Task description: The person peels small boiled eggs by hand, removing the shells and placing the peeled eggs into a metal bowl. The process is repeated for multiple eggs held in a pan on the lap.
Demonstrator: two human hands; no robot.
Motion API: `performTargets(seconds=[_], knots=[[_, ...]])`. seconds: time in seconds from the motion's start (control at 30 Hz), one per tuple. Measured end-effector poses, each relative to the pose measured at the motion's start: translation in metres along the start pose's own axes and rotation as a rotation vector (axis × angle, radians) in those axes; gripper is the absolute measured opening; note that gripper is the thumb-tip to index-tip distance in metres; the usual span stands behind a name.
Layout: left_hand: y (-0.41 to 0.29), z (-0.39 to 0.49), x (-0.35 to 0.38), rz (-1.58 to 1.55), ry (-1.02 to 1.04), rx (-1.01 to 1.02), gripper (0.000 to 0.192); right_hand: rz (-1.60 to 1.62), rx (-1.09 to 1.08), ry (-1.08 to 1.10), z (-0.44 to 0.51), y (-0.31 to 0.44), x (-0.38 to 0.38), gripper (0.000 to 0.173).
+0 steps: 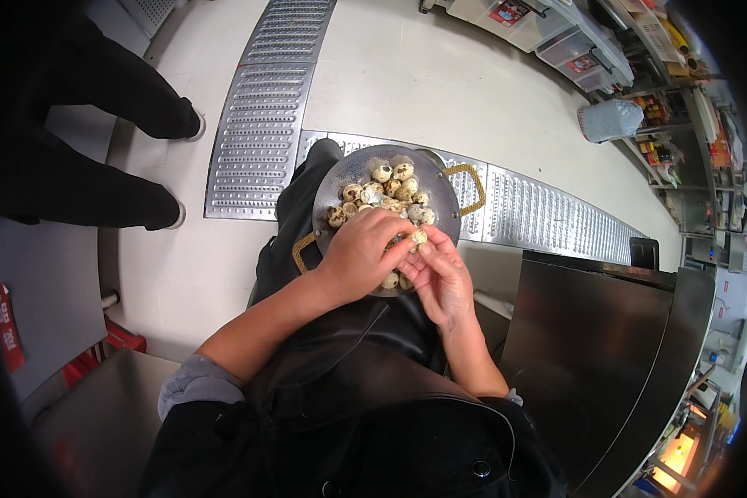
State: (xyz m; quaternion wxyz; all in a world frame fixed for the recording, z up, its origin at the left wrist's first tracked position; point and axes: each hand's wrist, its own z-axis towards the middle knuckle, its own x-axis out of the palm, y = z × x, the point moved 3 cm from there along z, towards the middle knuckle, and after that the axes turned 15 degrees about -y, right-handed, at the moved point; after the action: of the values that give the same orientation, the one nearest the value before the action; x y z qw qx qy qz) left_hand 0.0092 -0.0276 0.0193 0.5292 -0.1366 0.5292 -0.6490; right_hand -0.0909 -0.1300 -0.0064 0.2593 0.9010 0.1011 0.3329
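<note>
A round metal pan with two brass-coloured handles rests on my lap. Several speckled quail eggs lie in it, with bits of cracked shell among them. Above the pan, one quail egg with broken shell is pinched between the fingertips of both hands. My left hand comes in over the pan and hides part of its contents. From the other side, my right hand steadies the egg with thumb and fingers.
Ridged metal drain covers run across the pale floor. Another person's legs in black trousers stand at the left. A dark steel cabinet is close on my right. Plastic storage bins and a tied plastic bag sit farther off.
</note>
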Motion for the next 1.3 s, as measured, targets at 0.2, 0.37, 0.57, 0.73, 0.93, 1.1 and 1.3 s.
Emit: performTargets(seconds=[0.2,0.37,0.57,0.73,0.93,1.1,1.3], knots=[[-0.001,-0.001,-0.001,0.041,-0.015,0.063,0.014,-0.017,0.017,0.015,-0.002,0.001,0.004,0.02],[0.001,-0.005,0.003,0.167,-0.066,0.359,0.019,-0.049,-0.011,-0.033,-0.003,-0.001,0.004,0.019],[0.001,-0.004,0.002,0.227,-0.095,0.41,0.022,-0.079,-0.024,-0.031,-0.006,-0.001,0.009,0.017],[0.0,-0.002,0.001,0.239,-0.112,0.42,0.018,-0.103,-0.009,-0.009,-0.004,-0.001,0.007,0.017],[0.004,0.001,-0.002,0.202,-0.114,0.387,0.015,-0.086,0.042,0.013,-0.002,-0.001,0.002,0.027],[0.02,0.003,-0.005,0.306,0.015,0.277,0.014,0.008,0.122,-0.012,0.0,0.002,0.001,0.034],[0.015,0.003,-0.004,0.076,-0.042,0.092,0.018,-0.021,0.105,-0.064,0.0,0.006,0.0,0.029]])
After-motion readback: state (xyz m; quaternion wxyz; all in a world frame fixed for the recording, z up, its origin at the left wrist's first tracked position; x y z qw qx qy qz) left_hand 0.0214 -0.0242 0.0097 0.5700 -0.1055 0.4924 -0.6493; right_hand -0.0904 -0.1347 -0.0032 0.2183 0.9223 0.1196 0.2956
